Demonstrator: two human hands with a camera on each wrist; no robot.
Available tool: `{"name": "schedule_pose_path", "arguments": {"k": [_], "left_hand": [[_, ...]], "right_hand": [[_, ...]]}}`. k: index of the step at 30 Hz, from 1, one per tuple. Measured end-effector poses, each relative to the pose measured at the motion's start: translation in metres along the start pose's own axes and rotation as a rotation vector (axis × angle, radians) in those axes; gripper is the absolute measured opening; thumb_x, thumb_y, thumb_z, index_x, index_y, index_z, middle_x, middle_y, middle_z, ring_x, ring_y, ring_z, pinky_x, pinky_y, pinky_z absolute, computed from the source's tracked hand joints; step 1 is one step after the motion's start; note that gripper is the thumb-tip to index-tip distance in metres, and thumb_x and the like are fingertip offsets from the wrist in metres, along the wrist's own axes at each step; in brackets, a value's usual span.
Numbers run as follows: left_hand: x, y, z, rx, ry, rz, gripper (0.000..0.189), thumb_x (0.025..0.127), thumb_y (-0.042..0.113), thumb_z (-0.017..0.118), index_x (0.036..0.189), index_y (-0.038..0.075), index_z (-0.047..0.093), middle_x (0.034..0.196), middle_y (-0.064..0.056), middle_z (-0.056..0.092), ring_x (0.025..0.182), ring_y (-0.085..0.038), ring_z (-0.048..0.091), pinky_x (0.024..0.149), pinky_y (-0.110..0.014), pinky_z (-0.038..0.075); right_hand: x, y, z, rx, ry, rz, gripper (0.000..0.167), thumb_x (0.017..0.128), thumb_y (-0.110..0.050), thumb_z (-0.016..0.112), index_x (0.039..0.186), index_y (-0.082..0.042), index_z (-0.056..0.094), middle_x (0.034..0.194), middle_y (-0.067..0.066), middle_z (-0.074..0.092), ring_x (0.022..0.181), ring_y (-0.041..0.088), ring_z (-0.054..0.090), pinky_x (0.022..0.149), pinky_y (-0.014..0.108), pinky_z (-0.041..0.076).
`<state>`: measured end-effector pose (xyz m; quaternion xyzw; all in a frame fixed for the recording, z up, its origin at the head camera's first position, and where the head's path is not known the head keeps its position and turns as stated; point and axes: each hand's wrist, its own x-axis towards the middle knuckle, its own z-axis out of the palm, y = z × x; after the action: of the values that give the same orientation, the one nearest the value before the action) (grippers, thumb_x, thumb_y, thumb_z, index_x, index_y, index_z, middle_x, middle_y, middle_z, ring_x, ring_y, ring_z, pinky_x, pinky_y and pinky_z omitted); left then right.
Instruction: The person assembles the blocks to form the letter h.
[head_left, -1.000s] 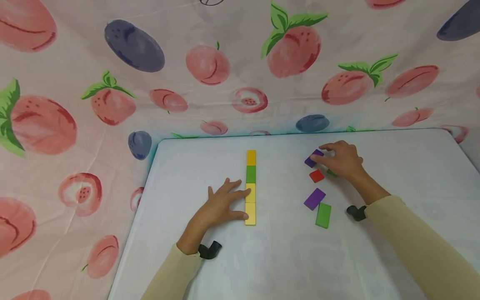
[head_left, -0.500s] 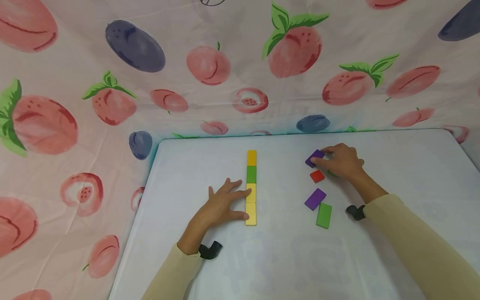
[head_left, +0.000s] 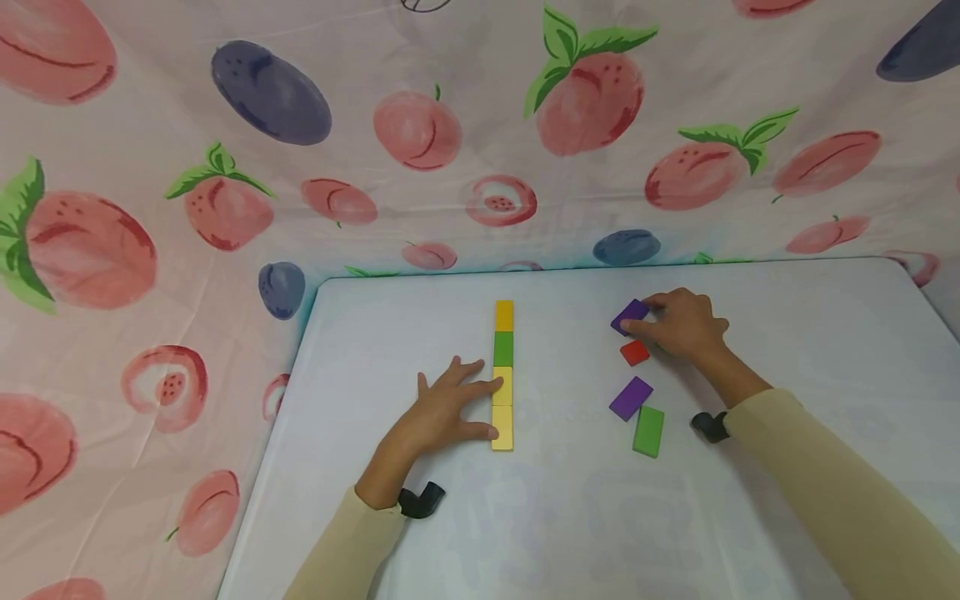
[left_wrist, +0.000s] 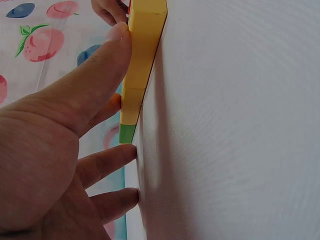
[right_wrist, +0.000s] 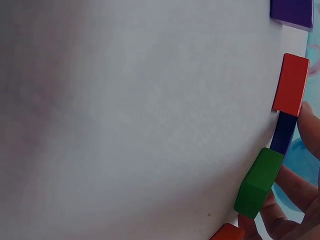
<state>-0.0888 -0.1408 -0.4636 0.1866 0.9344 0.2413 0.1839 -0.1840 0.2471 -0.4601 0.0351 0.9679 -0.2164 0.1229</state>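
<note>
My left hand [head_left: 435,417] rests on a row of blocks, its thumb and index fingertips on two yellow blocks [head_left: 502,417] and the other fingers spread. Beyond them in the row lie a green block [head_left: 503,348] and another yellow block [head_left: 504,316]. At the right, my right hand [head_left: 684,323] pinches a purple block [head_left: 630,312] between thumb and index finger. Beside that block lies a red block [head_left: 634,352]. In the right wrist view, a green block [right_wrist: 259,182] is close to my fingers; the hand mostly hides it from the head view.
Nearer me on the white table [head_left: 562,517] lie a second purple block [head_left: 631,398] and a green block [head_left: 648,432], corners close together. An orange block [right_wrist: 228,232] shows at the bottom of the right wrist view. A fruit-print cloth [head_left: 450,208] rises behind the table.
My right index finger has come down to the far edge of the purple block, and the hand has shifted slightly. My left hand and the row stay in place.
</note>
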Motion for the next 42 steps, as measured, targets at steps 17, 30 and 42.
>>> {"name": "schedule_pose_path", "arguments": {"k": [17,30,42], "left_hand": [[0.0,-0.001,0.001,0.005,-0.002,-0.002,0.074,0.081,0.046,0.084,0.148,0.039,0.053,0.166,-0.001,0.036,0.16,-0.033,0.015,0.115,-0.08,0.0],[0.001,-0.001,0.0,0.007,-0.009,-0.003,0.075,0.082,0.047,0.084,0.149,0.038,0.053,0.166,-0.001,0.036,0.16,-0.032,0.014,0.115,-0.08,0.0],[0.001,0.0,0.0,0.016,-0.012,-0.008,0.075,0.081,0.046,0.085,0.149,0.038,0.053,0.166,-0.001,0.036,0.16,-0.032,0.014,0.115,-0.08,0.001]], "right_hand": [[-0.003,-0.007,0.005,0.031,0.111,-0.04,0.063,0.087,-0.041,0.079,0.139,-0.009,0.062,0.136,0.025,0.061,0.131,0.051,0.041,0.092,0.073,0.036],[-0.005,-0.008,0.005,0.165,0.132,-0.13,0.052,0.089,-0.027,0.08,0.136,-0.011,0.065,0.119,0.022,0.072,0.127,0.049,0.05,0.095,0.065,0.041],[-0.013,-0.015,0.002,0.31,0.138,-0.107,0.048,0.089,-0.027,0.081,0.133,-0.016,0.068,0.118,0.02,0.072,0.114,0.038,0.065,0.064,0.026,0.054]]}}
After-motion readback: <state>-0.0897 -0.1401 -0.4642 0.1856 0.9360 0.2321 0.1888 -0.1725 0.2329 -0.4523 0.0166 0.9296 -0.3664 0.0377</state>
